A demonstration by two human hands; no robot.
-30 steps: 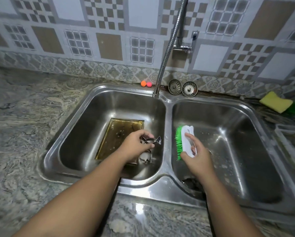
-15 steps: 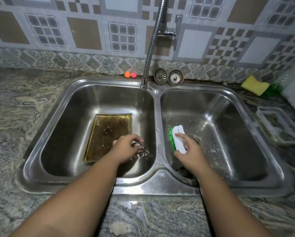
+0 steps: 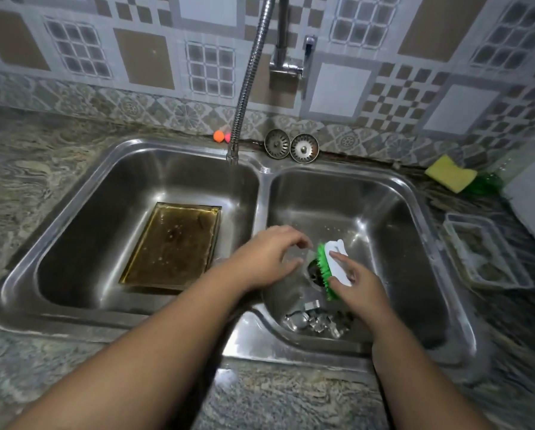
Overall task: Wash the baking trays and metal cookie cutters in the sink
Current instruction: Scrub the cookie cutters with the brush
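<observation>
Marbled stone worktop (image 3: 27, 181) surrounds a double steel sink (image 3: 261, 197). Left basin (image 3: 83, 237): one baking tray (image 3: 173, 243) lies flat on the bottom toward the right wall, its surface brown and stained, untouched by either hand. Behind the sink, a flexible metal tap hose (image 3: 244, 88) hangs down to the back rim, with a small orange ball (image 3: 218, 135) just beside it and two round drain strainers (image 3: 277, 143) propped against the tiled wall. The left hand (image 3: 269, 259) reaches across the divider over the right basin (image 3: 399, 243); its fingers are curved with a blurred grey patch between thumb and forefinger, so I cannot tell whether the grip holds anything. The right hand (image 3: 356, 283) has its grip clamped on a brush (image 3: 331, 268) with a white back and green bristles, bristles turned toward the left hand, above the drain. A pile of metal cookie cutters (image 3: 315, 321) lies at the front of the right basin, below both hands and apart from them. On the worktop to the right: a yellow sponge (image 3: 450, 173) by the wall and a clear plastic tub (image 3: 483, 252) beside the sink rim.
</observation>
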